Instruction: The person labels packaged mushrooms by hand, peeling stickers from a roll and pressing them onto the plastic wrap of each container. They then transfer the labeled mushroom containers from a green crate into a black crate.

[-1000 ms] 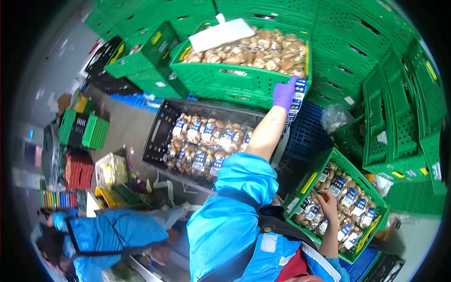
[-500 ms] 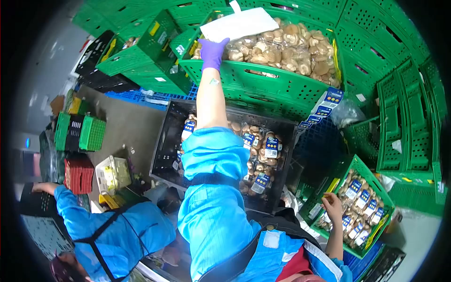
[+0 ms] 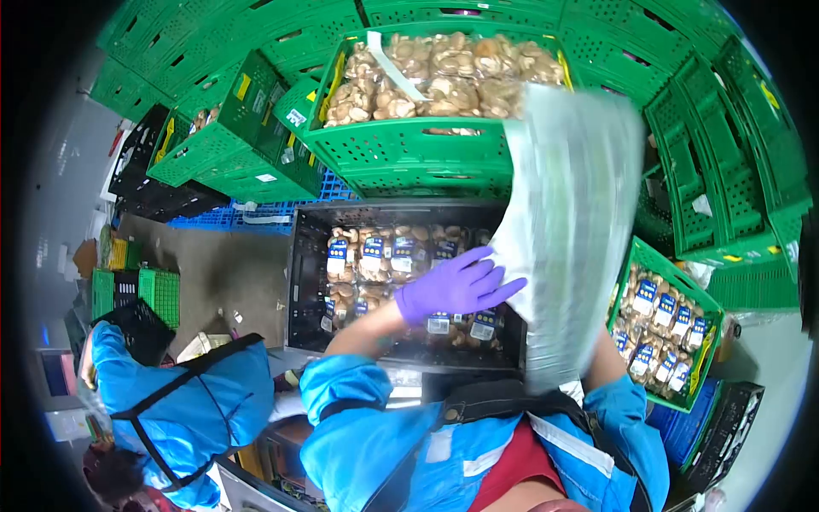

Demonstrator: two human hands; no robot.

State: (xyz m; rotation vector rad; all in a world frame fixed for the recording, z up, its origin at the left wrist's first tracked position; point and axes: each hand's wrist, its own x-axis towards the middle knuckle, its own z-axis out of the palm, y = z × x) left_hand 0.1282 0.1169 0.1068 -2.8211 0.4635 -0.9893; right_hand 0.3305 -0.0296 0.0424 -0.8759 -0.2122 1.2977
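Note:
My left hand [image 3: 461, 286], in a purple glove, reaches across the black crate [image 3: 299, 290] with its fingers at the left edge of a whitish plastic sheet [image 3: 576, 222]. That edge is drawn to a point at the fingers, which pinch it. The sheet hangs spread out and is smeared by motion. It hides my right hand; only the bare right forearm [image 3: 604, 358] shows below. Packs of brown mushrooms [image 3: 373, 256] with blue-and-white labels fill the black crate under my left hand.
A green crate [image 3: 409, 141] of unlabelled mushroom packs [image 3: 452, 55] stands behind, with a white strip [image 3: 394, 68] across them. Another green crate [image 3: 715, 328] of labelled packs sits right. Stacked green crates [image 3: 725, 171] line the back and right. A co-worker in blue [image 3: 192, 405] is at left.
My left hand has come back from the far green crate to above the black crate, bringing the sheet, which is now unfolded. My right forearm has moved behind it. The co-worker has shifted.

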